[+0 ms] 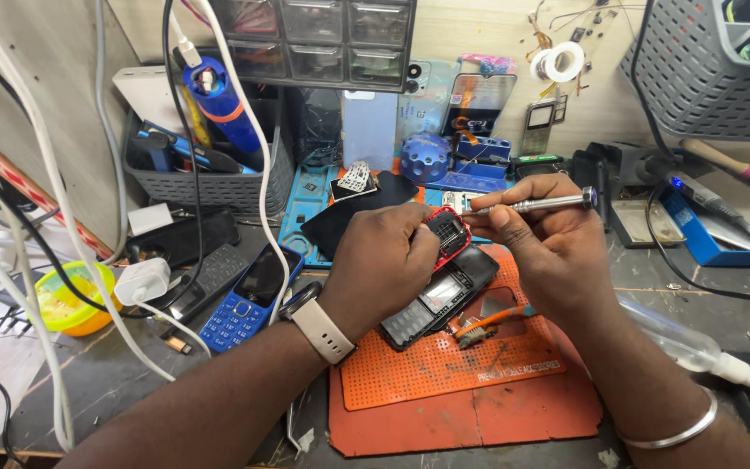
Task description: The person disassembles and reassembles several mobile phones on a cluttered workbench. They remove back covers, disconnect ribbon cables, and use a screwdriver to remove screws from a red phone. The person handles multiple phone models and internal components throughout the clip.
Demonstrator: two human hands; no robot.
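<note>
The cluttered workbench takes up the whole view, and on it an orange repair mat lies square in front of the person, probably so small parts stay put on its pegged surface. At the back left a grey slotted basket holds a blue cylindrical tool standing on end with a white cable plugged into its top, plus a few dark hand tools leaning beside it; above it a small drawer cabinet hangs on the wall, its contents too dim to tell. A yellow bowl sits at the left edge. A blue keypad phone lies off the mat, out of the way. On the mat rests a black opened phone, keypad end toward the person, seemingly parked there while its other part is worked on. The left hand, a watch on its wrist, closes its fingers around a small red-framed phone piece, lifting it just above the black phone to steady it. The right hand pinches a slim metal screwdriver between thumb and fingertips, held nearly level with its tip meeting the red piece.
</note>
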